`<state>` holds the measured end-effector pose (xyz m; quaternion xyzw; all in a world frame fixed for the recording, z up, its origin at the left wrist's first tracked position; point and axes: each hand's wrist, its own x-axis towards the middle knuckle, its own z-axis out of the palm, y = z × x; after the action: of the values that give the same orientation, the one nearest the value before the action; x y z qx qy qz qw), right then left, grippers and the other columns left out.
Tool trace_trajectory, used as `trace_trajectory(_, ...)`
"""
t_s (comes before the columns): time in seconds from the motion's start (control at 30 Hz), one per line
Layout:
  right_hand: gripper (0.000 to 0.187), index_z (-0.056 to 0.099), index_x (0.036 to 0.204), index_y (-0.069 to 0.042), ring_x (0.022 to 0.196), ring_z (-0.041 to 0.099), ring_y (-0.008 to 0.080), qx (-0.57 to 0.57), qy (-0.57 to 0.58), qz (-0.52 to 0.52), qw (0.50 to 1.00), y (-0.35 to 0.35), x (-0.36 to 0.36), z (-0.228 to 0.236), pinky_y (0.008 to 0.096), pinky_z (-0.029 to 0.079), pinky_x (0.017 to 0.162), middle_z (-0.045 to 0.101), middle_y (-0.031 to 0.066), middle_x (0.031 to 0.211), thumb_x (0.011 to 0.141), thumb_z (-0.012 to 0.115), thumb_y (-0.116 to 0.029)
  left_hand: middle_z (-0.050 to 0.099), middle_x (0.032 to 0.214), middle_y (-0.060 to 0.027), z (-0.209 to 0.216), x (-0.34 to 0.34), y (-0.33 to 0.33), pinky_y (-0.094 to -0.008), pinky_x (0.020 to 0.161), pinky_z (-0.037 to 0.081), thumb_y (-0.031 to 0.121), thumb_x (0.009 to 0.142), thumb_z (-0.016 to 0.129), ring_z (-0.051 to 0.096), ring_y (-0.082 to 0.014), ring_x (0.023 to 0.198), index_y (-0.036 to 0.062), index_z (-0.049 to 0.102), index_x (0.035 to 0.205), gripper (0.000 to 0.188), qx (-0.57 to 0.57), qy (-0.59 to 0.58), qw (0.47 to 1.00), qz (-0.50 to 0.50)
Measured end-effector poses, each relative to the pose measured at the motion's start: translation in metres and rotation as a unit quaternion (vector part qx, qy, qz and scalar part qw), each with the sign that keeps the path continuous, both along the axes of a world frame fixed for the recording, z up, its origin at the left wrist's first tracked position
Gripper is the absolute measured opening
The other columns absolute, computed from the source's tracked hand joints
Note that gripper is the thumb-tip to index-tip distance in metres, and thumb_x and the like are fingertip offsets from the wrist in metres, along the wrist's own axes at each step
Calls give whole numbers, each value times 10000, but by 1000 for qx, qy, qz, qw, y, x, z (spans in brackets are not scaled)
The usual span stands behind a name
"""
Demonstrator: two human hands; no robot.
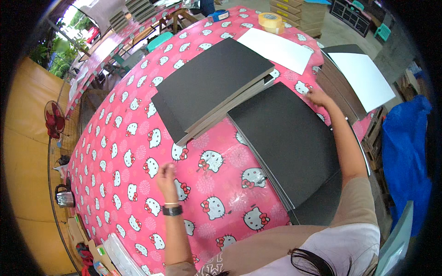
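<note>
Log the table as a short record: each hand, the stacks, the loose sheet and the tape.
Left hand: over the pink tablecloth, fingers bent, no item visible in it
Right hand: between the near black stack and the right-side stack, grip unclear
Near black stack: in front of the person, toward the right
Far black stack: beyond it, to the left
Right-side stack: white top sheet on it
Loose white sheet: beyond the black stacks
Yellow tape roll: near the table's far edge
</note>
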<state>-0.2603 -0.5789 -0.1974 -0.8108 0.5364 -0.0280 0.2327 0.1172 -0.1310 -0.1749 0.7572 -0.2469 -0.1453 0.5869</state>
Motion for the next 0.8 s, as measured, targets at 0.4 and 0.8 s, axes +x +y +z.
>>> trace_trajectory(0.4,581,588,1029,37,893,587,277,-59,-135,26,989,83,-8,68,365,423,808,615,186,973,799,536,-495,574,1000,-89,-39,-165,-119,-323,824,428,191,850,548,545,-199,917,34,506,1020,235,-82,508,826,-229)
trace_trajectory(0.8,598,437,1235,-20,1156,427,319,-169,-213,15,962,168,-118,94,396,322,972,441,185,1260,829,519,-451,568,990,-173,-66,-166,-162,-392,815,452,8,774,565,559,-279,892,-76,513,972,222,-88,444,856,-251)
